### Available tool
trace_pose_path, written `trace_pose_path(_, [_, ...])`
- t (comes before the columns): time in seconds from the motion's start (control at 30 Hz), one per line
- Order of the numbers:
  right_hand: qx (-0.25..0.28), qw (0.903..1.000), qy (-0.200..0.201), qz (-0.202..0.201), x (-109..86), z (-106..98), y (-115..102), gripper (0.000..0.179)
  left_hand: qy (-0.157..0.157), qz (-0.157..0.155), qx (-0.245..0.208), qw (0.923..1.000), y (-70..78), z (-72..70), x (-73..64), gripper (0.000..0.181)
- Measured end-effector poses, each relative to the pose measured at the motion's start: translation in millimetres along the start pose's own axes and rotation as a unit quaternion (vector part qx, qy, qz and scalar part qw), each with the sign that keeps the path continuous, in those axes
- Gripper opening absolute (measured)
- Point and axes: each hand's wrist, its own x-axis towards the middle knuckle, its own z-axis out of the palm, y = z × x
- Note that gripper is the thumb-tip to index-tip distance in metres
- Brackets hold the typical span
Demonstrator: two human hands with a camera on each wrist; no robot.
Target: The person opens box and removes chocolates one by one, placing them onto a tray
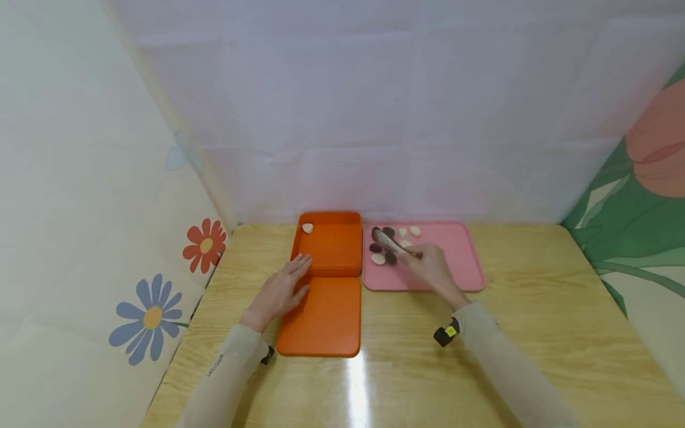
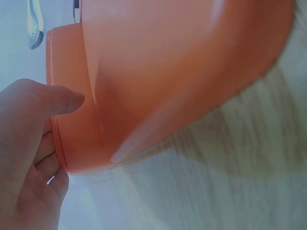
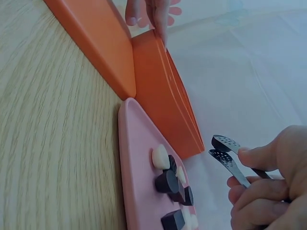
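Note:
My right hand (image 1: 430,266) holds small metal tongs (image 3: 230,165) with perforated, spoon-shaped ends, slightly apart and with nothing seen between them. They hover over the left part of a pink tray (image 1: 460,255). Dark pieces (image 3: 166,182) and white rounded pieces (image 3: 160,157) lie together there. On the left, my left hand (image 1: 279,292) grips the near left corner of an orange box (image 1: 334,270), with the thumb over its front wall and the fingers at the rim. One white piece (image 1: 307,228) sits in the box's far left corner.
A flat orange lid-like panel (image 1: 323,321) lies in front of the box on the wooden table (image 1: 407,362). The pink tray stands right beside the box. A pale cloth wall (image 1: 332,119) rises behind them, with flower-printed sheets on both sides.

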Motion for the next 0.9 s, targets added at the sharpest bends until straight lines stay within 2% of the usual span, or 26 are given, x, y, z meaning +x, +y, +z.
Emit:
trace_pose_path(0.23, [0.003, 0.9992, 0.000, 0.040, -5.1, -13, 16, 0.033, -0.003, -0.001, -0.007, 1.0000, 0.2, 2.7, 1.7, 0.065])
trace_pose_path(0.53, [-0.006, 0.9990, 0.012, 0.043, -7.7, -27, 29, 0.033, -0.008, -0.027, -0.002, 0.9996, -1.7, 1.3, 1.3, 0.066])
trace_pose_path(0.77, [-0.020, 0.9982, 0.024, 0.052, -8.6, -36, 37, 0.032, -0.025, -0.031, -0.001, 0.9992, -0.2, -1.4, 2.4, 0.065])
trace_pose_path(0.9, [-0.022, 0.9981, 0.034, 0.046, -9.1, -39, 41, 0.032, -0.024, -0.027, 0.005, 0.9993, 1.4, -0.4, 2.8, 0.064])
